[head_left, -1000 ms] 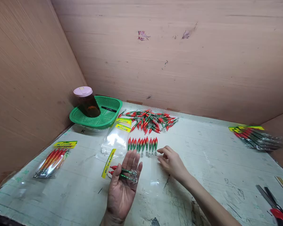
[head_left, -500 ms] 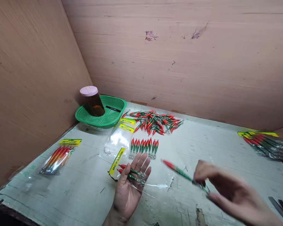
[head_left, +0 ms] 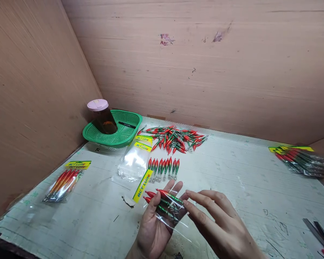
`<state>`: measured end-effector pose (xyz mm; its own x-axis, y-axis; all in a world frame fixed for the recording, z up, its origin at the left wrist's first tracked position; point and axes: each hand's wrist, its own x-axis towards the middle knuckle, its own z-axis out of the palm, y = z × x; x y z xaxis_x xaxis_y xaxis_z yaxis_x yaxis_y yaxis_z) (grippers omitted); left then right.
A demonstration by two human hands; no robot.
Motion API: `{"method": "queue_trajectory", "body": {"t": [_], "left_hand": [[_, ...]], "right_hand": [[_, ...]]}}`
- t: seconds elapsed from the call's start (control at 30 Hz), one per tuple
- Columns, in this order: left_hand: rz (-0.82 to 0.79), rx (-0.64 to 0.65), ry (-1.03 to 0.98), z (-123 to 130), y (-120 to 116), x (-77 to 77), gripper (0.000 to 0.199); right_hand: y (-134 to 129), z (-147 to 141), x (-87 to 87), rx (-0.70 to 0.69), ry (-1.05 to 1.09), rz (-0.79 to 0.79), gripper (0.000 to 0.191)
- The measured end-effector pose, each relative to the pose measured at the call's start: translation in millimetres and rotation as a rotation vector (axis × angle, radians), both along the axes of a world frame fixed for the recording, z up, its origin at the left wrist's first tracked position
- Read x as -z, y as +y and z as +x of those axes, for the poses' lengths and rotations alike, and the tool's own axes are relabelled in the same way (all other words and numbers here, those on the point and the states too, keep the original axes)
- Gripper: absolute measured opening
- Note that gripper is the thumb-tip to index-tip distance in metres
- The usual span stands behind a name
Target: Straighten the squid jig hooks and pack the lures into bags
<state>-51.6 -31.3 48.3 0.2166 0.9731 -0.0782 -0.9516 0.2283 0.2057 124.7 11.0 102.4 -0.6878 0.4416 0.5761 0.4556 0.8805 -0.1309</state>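
Observation:
My left hand (head_left: 158, 228), palm up, has its thumb over a clear plastic bag (head_left: 166, 220) with a yellow "BCT LURE" header (head_left: 142, 186). Three red-and-green squid jigs lie with the bag across this palm; the uppermost squid jig (head_left: 169, 195) points its red end up and left. Reaching in from the right, my right hand (head_left: 218, 216) has its fingers stretched out, the tips at the hooked end of that top jig. Its thumb is hidden. Just beyond my hands, a row of squid jigs (head_left: 164, 168) lies side by side.
Behind the row is a heap of squid jigs (head_left: 175, 138). Flat bags (head_left: 132, 162) lie left of it, near a green basket (head_left: 124, 138) holding a lidded jar (head_left: 104, 120). Filled packs lie at left (head_left: 63, 183) and far right (head_left: 302, 162). Scissors (head_left: 317, 230) lie at lower right.
My right hand has moved left with a squid jig, which now lies at the bag beside the other two. Its fingers have straightened. The bag and my left hand have shifted slightly right.

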Motion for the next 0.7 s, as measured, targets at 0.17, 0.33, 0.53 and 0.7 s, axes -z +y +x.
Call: {"method": "queue_trajectory", "body": {"t": [0.17, 0.33, 0.53, 0.7], "left_hand": [[0.09, 0.013, -0.069, 0.0, -0.8, -2.3, 0.044], [0.064, 0.017, -0.074, 4.2, -2.3, -5.8, 0.043], [-0.014, 0.044, -0.039, 7.3, -2.6, -6.6, 0.04], [-0.029, -0.017, -0.016, 4.2, -4.1, -2.9, 0.035]], "right_hand": [[-4.0, -5.6, -11.8, 0.075, 0.049, -0.065, 0.017], [-6.5, -14.4, -14.2, 0.147, 0.095, -0.103, 0.017], [-8.6, -15.6, -8.0, 0.147, 0.135, -0.155, 0.015], [-5.9, -7.5, -16.6, 0.071, 0.215, -0.244, 0.02]]}}
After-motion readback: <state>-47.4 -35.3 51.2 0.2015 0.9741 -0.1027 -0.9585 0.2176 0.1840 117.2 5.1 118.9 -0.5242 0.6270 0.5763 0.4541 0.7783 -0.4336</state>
